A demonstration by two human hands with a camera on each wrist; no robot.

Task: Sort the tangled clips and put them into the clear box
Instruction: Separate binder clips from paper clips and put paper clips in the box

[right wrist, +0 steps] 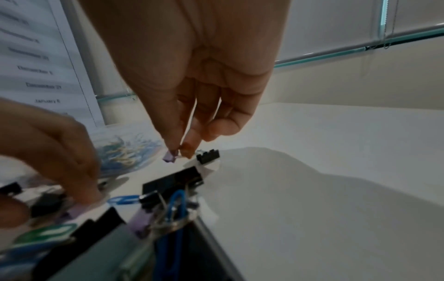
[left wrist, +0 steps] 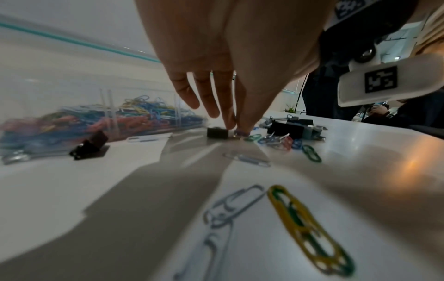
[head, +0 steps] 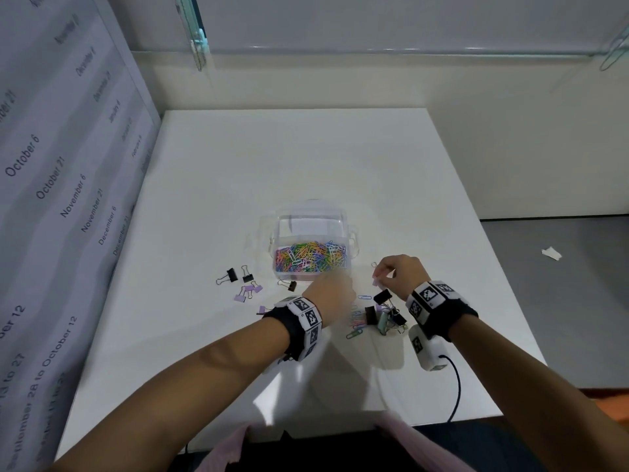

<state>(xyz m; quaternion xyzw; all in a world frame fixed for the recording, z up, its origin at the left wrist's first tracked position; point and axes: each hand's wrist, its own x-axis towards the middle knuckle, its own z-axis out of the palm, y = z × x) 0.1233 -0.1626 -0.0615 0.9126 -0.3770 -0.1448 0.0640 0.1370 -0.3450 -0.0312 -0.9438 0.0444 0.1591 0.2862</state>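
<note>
Right hand [head: 400,272] pinching a small lilac binder clip [right wrist: 170,156] between thumb and fingertip, lifted clear of the table [head: 306,158], at about two o'clock from the tangled pile [head: 381,316]. Left hand [head: 332,291] blurred in the head view; from its wrist camera, fingers [left wrist: 225,106] reaching down with tips together on something small and lilac beside a black binder clip [left wrist: 217,132] — pressing or pinching, hard to say which.

Tangled pile sitting between the two wrists: black and lilac binder clips, one grey-green one, loose paper clips [head: 355,321] in blue, pink and green trailing toward nine o'clock. Long axis of the lifted lilac clip impossible to read; too small and half hidden by the fingertips. Black clip [head: 383,296] at the pile's top lying with its long side running roughly from eight to two o'clock.

Clear box [head: 311,248] open at twelve o'clock from the hands, already deep in coloured paper clips. Sorted binder clips [head: 243,284], black and lilac, spread at nine o'clock from the box.

For doing this step well, probably: keep the left fingertips weighing down the pile while the right draws its clip straight up and away, slowly, so no wire handle drags a neighbour along.
</note>
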